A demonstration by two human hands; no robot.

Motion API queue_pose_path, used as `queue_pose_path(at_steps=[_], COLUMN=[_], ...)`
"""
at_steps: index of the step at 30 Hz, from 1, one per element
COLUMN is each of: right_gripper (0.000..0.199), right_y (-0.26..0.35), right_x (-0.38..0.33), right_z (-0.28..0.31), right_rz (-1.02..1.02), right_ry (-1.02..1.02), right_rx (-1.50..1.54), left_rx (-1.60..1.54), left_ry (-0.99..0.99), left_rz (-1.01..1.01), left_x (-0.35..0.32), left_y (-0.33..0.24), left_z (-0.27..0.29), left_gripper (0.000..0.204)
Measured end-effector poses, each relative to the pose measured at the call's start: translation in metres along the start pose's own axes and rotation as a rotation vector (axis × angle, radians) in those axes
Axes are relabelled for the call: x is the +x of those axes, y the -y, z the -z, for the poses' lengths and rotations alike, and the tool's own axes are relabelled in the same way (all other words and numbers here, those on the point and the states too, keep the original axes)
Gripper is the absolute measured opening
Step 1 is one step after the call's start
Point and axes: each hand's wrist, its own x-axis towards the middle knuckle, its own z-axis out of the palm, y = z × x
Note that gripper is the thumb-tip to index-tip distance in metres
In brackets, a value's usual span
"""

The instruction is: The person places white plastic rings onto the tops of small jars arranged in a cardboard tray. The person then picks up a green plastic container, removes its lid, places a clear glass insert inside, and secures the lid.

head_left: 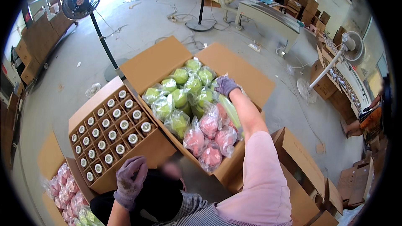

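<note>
Head view: the right hand (226,86), gloved, reaches far into the big open box (234,65) and closes its fingers on a green bagged item (229,109) lying by the other green bags (181,88) and pink bags (211,136). The left hand (130,180), also gloved, rests curled and empty near the corner of the divided box (86,111), whose cells hold white-capped jars (119,125). The step looks like picking 1 bag out; next it needs a clean lift clear of the neighbouring bags.
</note>
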Motion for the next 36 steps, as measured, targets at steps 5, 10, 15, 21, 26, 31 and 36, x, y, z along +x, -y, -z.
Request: queue_pose_path(at_steps=[5,10,15,21,26,31,36], right_gripper=[0.036,0.025,0.007,0.007,0.022,0.041,0.063], right_y=[-0.002,0.004,0.032,0.159,0.273,0.43,0.469], right_x=[-0.014,-0.081,-0.208,-0.292,-0.293,-0.259,-0.296], right_z=[0.001,0.079,0.192,0.277,0.273,0.161,0.126], right_rz=[0.026,0.205,0.305,0.434,0.632,0.906,1.053], right_ry=[-0.216,-0.696,-1.146,-1.349,-0.855,-0.385,-0.477], right_rx=[0.213,0.328,0.45,1.186,1.552,1.499,1.156], left_rx=[-0.06,-0.365,-0.452,-0.347,-0.006,0.05,0.314], left_ry=[-0.03,-0.054,0.067,-0.07,-0.242,-0.297,-0.13], left_rz=[0.123,0.377,0.325,-0.17,0.163,0.365,0.461], left_x=[-0.012,-0.015,0.0,-0.023,-0.128,-0.262,-0.347], left_y=[0.01,0.007,0.0,-0.04,-0.041,0.0,0.003], left_z=[0.013,0.007,-0.024,0.013,0.067,0.051,0.002], left_gripper=[0.015,0.017,0.041,0.112,0.122,0.113,0.088])
